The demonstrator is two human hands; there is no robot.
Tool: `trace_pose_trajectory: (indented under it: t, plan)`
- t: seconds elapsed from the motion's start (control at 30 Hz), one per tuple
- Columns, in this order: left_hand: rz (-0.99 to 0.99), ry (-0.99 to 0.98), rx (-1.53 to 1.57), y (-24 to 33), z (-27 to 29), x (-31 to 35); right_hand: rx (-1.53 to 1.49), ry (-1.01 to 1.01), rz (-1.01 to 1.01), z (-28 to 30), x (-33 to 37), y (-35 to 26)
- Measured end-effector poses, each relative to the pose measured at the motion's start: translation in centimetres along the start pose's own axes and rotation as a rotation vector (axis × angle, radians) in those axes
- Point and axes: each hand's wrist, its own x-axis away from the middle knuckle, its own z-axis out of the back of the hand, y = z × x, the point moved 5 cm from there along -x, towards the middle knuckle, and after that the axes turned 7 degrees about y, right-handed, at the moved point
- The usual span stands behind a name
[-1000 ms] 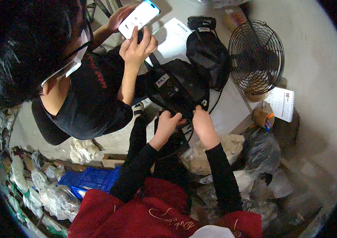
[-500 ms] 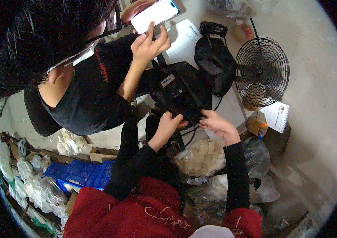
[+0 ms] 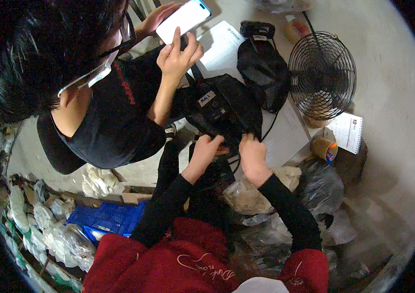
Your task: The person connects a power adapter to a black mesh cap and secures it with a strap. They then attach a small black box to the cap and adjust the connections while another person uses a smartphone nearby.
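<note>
A black mesh cap (image 3: 239,100) with a small dark box and a white label (image 3: 206,98) on it lies in front of me. My left hand (image 3: 202,155) is at its near left edge, fingers curled in a pinch. Close beside it, my right hand (image 3: 253,157) pinches the near right edge, fingertips partly hidden against the dark fabric. Whether the left fingers grip the cap's edge or a dark strap is hard to make out. A thin black cable (image 3: 269,128) runs down by the cap's right side. Behind it sits a second black cap (image 3: 261,68).
At left, a person in black (image 3: 119,122) taps a phone (image 3: 184,20). A black wire fan (image 3: 322,75), desk calendar (image 3: 348,132) and pen cup (image 3: 322,148) stand right. Papers (image 3: 219,51) lie beneath the caps. Plastic bags (image 3: 317,188) and a blue crate (image 3: 107,218) are nearer.
My right hand has moved left, closer to my left hand, along the cap's near edge. The view has shifted slightly. The other person's finger stays over the phone.
</note>
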Motion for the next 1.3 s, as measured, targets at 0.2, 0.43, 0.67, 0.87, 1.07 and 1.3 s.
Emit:
trace_pose_trajectory:
  t: [0.2, 0.43, 0.67, 0.87, 1.07, 1.3]
  plan:
    - [-0.447, 0.425, 0.016, 4.2, 3.9, -2.6, -0.519, 0.548, -0.287, 5.6, 1.3, 3.7]
    - [-0.654, 0.329, -0.442, 7.6, 1.6, -3.2, -0.641, 0.706, -0.236, 4.6, -3.0, 4.2]
    - [-0.726, 0.215, -0.567, 7.7, -1.3, -0.5, -0.800, 0.905, -0.237, 5.4, -1.3, 3.8]
    - [-0.682, 0.196, -0.495, 6.9, -2.8, -1.7, -1.048, 0.777, -0.319, 3.9, -1.8, 6.3]
    - [-0.466, 0.060, -0.447, 6.7, -1.4, -1.3, -1.175, 0.814, -0.503, 0.7, 3.5, 7.0]
    - [-0.842, 0.117, -0.658, 6.5, -1.3, 4.5, -1.706, 0.596, -0.996, -8.6, 11.9, 1.7]
